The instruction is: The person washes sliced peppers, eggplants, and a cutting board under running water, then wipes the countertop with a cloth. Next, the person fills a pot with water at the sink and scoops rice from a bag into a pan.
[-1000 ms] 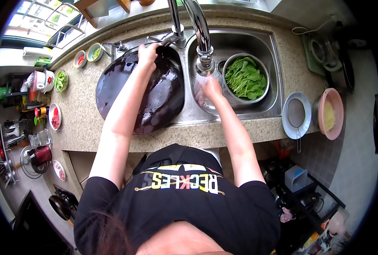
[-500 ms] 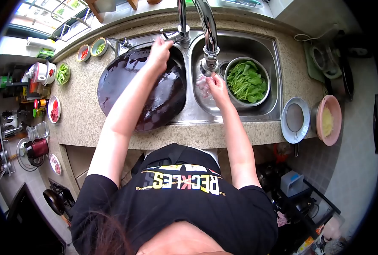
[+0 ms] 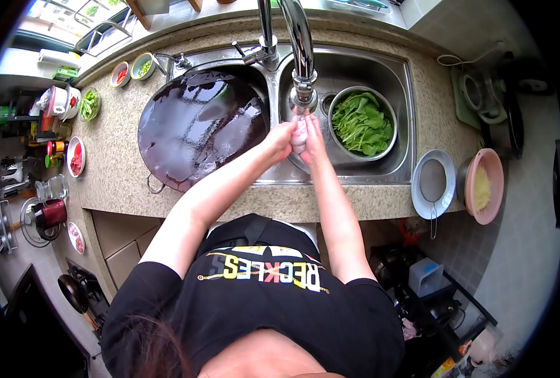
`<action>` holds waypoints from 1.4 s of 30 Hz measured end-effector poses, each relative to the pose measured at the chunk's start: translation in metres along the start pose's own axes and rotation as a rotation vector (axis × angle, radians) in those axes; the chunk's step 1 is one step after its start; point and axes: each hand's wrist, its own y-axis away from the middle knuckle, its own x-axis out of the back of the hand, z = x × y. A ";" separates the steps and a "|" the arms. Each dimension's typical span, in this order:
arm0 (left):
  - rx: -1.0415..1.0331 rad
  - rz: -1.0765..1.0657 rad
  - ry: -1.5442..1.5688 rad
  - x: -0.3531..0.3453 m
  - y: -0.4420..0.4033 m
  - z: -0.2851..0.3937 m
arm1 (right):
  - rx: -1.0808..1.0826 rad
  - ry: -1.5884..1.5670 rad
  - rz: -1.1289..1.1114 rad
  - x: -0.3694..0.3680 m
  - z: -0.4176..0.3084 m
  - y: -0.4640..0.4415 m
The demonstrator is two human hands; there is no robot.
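Under the tap (image 3: 303,91), at the near left of the right-hand sink basin, both hands close round a pale pinkish cloth (image 3: 300,134). My left hand (image 3: 281,141) wraps it from the left, and my right hand (image 3: 315,140) presses on it from the right. Just right of my hands, a metal bowl (image 3: 350,151) of green leafy vegetables (image 3: 367,123) stands in the basin. A large round dark board (image 3: 198,129), wet and shiny, lies across the left basin, with a metal ring at its near edge.
Small bowls of cut vegetables, such as the red one (image 3: 121,74), and a plate of red pieces (image 3: 76,157) stand along the left counter. On the right are a light blue bowl with a strainer (image 3: 432,181) and a pink bowl (image 3: 491,208).
My left hand has left the tap's lever and come down to the cloth beside my right hand. The cloth is now gathered between both hands.
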 end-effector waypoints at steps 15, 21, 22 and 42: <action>0.297 -0.290 -0.141 0.010 0.000 0.024 | -0.364 0.188 -0.570 -0.017 -0.055 -0.024; 0.397 -0.211 -0.575 0.020 -0.031 0.019 | -0.344 0.392 -0.458 -0.031 -0.053 -0.033; 0.322 -0.020 -0.909 0.013 -0.033 0.013 | -0.368 0.420 -0.410 -0.028 -0.049 -0.038; -0.352 0.050 -2.158 0.006 0.007 -0.023 | -0.456 0.198 0.337 0.064 0.023 -0.055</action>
